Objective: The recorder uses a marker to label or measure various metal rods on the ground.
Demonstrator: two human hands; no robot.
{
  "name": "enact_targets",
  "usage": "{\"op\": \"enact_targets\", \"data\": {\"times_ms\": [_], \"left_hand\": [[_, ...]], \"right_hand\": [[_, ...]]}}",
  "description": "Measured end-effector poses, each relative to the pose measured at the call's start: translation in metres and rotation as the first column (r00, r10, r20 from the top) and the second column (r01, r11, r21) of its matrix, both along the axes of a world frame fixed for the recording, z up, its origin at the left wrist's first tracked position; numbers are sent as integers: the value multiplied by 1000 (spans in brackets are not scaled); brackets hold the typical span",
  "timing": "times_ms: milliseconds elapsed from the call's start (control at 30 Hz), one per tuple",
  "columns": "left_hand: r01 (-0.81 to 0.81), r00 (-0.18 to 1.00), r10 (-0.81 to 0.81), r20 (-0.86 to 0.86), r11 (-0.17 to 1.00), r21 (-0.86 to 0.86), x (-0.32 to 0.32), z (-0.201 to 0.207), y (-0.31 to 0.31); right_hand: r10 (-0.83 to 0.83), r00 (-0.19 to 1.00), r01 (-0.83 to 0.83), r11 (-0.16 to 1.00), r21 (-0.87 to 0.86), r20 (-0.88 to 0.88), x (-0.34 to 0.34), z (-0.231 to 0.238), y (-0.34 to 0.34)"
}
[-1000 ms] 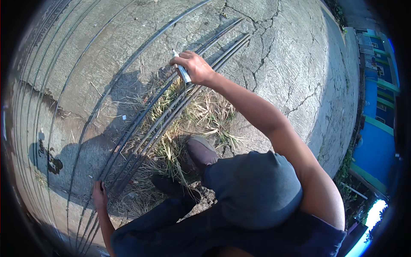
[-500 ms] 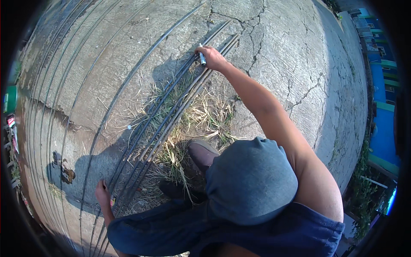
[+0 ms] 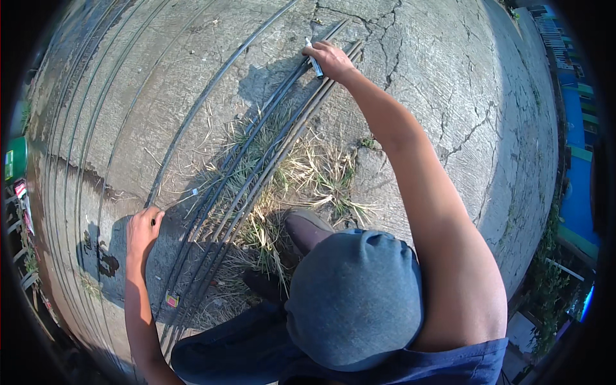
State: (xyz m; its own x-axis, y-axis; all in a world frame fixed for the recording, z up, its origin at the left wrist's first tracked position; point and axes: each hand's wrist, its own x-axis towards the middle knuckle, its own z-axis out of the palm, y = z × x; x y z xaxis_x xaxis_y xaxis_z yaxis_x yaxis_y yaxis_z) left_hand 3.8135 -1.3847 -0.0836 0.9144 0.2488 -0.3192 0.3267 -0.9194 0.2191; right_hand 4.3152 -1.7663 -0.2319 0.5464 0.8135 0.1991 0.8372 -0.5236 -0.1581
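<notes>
My right hand (image 3: 333,61) is closed around a white marker pen (image 3: 314,59) with a dark end. It rests over the far part of a bundle of long dark metal rods (image 3: 276,154), near their ends. My left hand (image 3: 142,231) is curled beside a single thicker rod (image 3: 199,106), left of the bundle. A small dark thing shows among its fingers, too little to name. Whether those fingers also grip the rod cannot be seen, since the hand and forearm cover it there.
More thin rods (image 3: 90,135) curve along the left side. Dry grass (image 3: 314,170) grows through the cracked concrete (image 3: 436,83) around the bundle. A small yellow and red packet (image 3: 172,300) lies by the rods. A person's head in a grey-blue cap (image 3: 356,301) fills the lower middle, above a shoe (image 3: 305,228).
My left hand has moved up and away from the lower part of the bundle to the single rod, uncovering the packet. My right hand still holds the marker pen over the bundle, now tilted more.
</notes>
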Motion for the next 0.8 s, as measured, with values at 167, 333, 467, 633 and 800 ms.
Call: {"op": "enact_targets", "data": {"times_ms": [167, 333, 467, 633, 800], "left_hand": [[-9, 976, 62, 207, 969, -248, 79, -66, -89], [-182, 936, 270, 227, 921, -345, 128, -108, -158], [-183, 932, 263, 250, 936, -301, 139, -126, -168], [-186, 930, 250, 270, 952, -243, 136, -135, -163], [-143, 935, 215, 281, 956, -254, 133, -131, -164]], "right_hand": [[169, 982, -163, 984, -77, 83, 2, -10, 0], [219, 973, -209, 970, -122, 78, -1, -11, 3], [230, 969, -222, 971, -89, 91, -7, -11, 3], [216, 975, -212, 974, -75, 52, -8, -6, 5], [170, 986, -169, 982, -88, -3, -5, -3, 2]]}}
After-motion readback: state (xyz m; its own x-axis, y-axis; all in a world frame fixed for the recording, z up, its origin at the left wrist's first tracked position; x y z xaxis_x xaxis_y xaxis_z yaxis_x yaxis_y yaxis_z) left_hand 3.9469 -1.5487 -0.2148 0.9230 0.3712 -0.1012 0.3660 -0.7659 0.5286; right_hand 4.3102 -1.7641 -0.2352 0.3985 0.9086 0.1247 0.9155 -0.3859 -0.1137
